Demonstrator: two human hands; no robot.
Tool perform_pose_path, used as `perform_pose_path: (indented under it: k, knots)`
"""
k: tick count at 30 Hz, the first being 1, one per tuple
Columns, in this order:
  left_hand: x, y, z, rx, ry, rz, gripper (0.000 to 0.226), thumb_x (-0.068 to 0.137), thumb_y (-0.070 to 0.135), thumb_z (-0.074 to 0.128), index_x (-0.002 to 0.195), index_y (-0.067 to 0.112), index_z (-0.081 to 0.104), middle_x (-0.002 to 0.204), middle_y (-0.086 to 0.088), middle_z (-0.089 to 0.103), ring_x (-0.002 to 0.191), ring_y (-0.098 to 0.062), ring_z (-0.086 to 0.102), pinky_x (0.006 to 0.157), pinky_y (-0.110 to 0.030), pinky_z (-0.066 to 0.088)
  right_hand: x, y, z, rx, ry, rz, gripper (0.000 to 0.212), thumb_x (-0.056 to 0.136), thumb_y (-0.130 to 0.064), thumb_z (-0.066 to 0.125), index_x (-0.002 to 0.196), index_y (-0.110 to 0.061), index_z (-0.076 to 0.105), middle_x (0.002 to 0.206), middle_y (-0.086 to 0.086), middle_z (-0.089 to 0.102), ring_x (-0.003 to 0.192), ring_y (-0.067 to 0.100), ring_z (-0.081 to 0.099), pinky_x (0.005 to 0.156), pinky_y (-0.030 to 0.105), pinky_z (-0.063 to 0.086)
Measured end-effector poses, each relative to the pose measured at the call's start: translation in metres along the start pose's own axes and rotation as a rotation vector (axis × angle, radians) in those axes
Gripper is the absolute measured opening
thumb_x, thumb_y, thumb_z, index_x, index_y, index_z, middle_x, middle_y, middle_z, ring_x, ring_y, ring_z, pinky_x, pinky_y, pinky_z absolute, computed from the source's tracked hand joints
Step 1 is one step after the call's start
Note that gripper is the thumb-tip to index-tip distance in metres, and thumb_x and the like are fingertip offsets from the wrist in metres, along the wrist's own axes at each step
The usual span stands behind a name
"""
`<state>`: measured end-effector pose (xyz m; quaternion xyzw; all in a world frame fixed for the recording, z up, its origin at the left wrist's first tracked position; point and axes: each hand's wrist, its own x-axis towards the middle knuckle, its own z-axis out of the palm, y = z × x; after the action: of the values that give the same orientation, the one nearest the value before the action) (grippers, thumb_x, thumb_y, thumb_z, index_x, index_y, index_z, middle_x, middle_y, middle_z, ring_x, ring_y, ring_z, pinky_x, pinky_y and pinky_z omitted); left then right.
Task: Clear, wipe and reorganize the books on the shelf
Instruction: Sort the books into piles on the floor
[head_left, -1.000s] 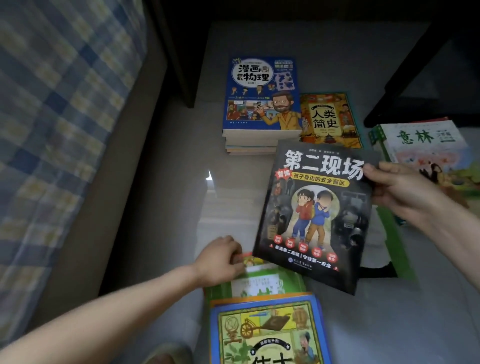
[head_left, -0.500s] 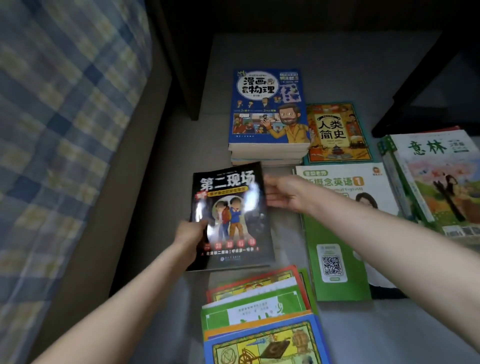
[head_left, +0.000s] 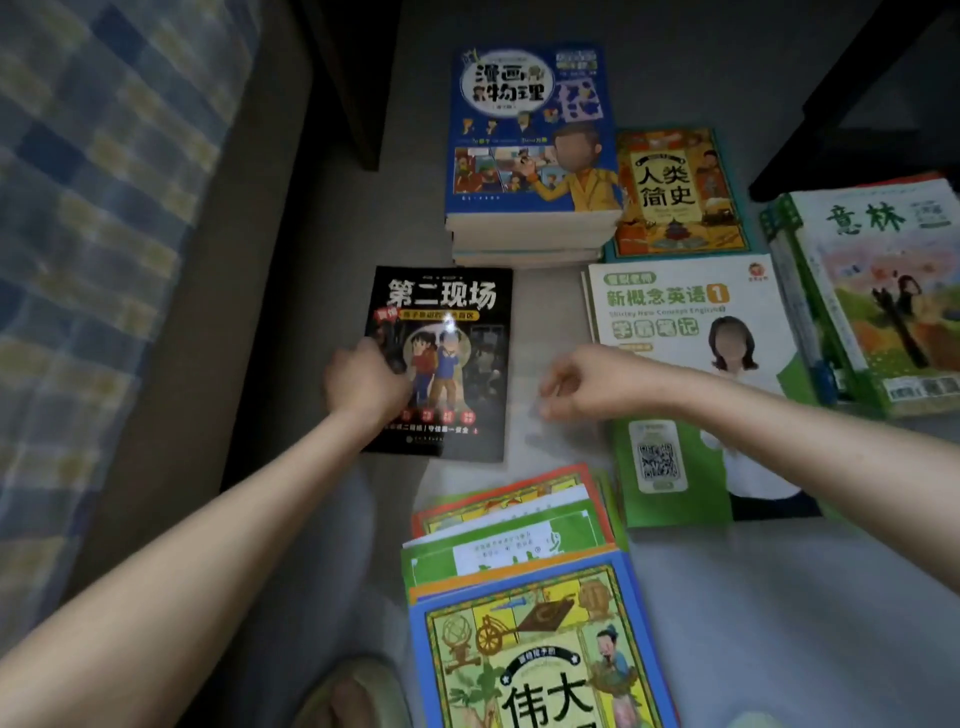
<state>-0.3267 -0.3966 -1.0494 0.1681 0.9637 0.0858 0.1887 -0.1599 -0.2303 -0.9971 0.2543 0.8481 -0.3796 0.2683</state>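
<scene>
Black book (head_left: 451, 332) under pressing left hand (head_left: 363, 385); right hand (head_left: 584, 385) beside it, slack, empty

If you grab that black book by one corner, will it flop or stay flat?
Probably flops a bit: the black book looks thin, with a soft cover. The glare on its cover suggests a glossy finish, so it may slide easily on the smooth floor. Likely light.

floor (head_left: 779, 597): grey | bed (head_left: 93, 208): plaid blue-yellow, left | light: dim
</scene>
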Motion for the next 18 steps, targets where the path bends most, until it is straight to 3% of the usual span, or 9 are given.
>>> perform_pose_path:
  k: [3, 7, 9, 13, 15, 18]
  knots:
    - [-0.029, 0.014, -0.007, -0.020, -0.099, 0.180, 0.018, 0.089, 0.027, 0.058, 0.093, 0.010, 0.061, 0.104, -0.016, 0.065, 0.102, -0.036, 0.058, 0.074, -0.033, 0.040, -0.039, -0.003, 0.032, -0.278, -0.201, -0.057, 0.043, 0.076, -0.049, 0.074, 0.108, -0.023, 0.062, 0.093, -0.008, 0.058, 0.089, 0.016, 0.058, 0.069, 0.026, 0.041]
    - [-0.053, 0.018, 0.000, -0.100, -0.297, 0.301, 0.017, 0.091, 0.024, 0.059, 0.077, 0.017, 0.065, 0.087, 0.000, 0.065, 0.091, -0.023, 0.061, 0.067, -0.027, 0.040, -0.071, 0.014, 0.088, -0.639, -0.163, -0.132, 0.061, 0.068, -0.058, 0.074, 0.112, -0.022, 0.053, 0.112, -0.001, 0.057, 0.099, 0.023, 0.057, 0.066, 0.030, 0.032]
    - [-0.059, 0.018, 0.004, -0.107, -0.349, 0.346, 0.012, 0.090, 0.023, 0.060, 0.089, 0.015, 0.069, 0.098, 0.001, 0.067, 0.097, -0.020, 0.061, 0.074, -0.026, 0.043, -0.078, 0.025, 0.105, -0.577, -0.119, -0.097, 0.062, 0.069, -0.050, 0.077, 0.114, -0.018, 0.050, 0.117, 0.003, 0.053, 0.099, 0.026, 0.058, 0.065, 0.031, 0.034]
    - [-0.066, 0.014, 0.004, -0.132, -0.424, 0.403, 0.007, 0.090, 0.026, 0.060, 0.086, 0.021, 0.063, 0.097, 0.000, 0.065, 0.090, -0.017, 0.059, 0.071, -0.026, 0.041, -0.078, 0.038, 0.110, -0.154, 0.042, 0.023, 0.038, 0.081, -0.017, 0.074, 0.111, -0.015, 0.050, 0.115, 0.003, 0.060, 0.090, 0.017, 0.059, 0.074, 0.030, 0.043]
    - [-0.067, 0.011, 0.001, -0.161, -0.451, 0.423, 0.007, 0.090, 0.027, 0.060, 0.086, 0.022, 0.063, 0.098, -0.001, 0.066, 0.090, -0.018, 0.061, 0.075, -0.031, 0.049, -0.078, 0.040, 0.100, -0.101, 0.144, 0.047, 0.032, 0.083, -0.016, 0.071, 0.110, -0.014, 0.054, 0.108, 0.002, 0.063, 0.091, 0.019, 0.059, 0.073, 0.028, 0.042]
    - [-0.068, 0.006, -0.002, -0.219, -0.536, 0.419, 0.013, 0.092, 0.031, 0.059, 0.084, 0.022, 0.064, 0.094, 0.000, 0.067, 0.087, -0.017, 0.064, 0.082, -0.036, 0.054, -0.083, 0.045, 0.080, -0.156, 0.279, 0.063, 0.018, 0.084, -0.026, 0.071, 0.092, -0.014, 0.060, 0.090, 0.000, 0.063, 0.086, 0.020, 0.057, 0.069, 0.030, 0.042]
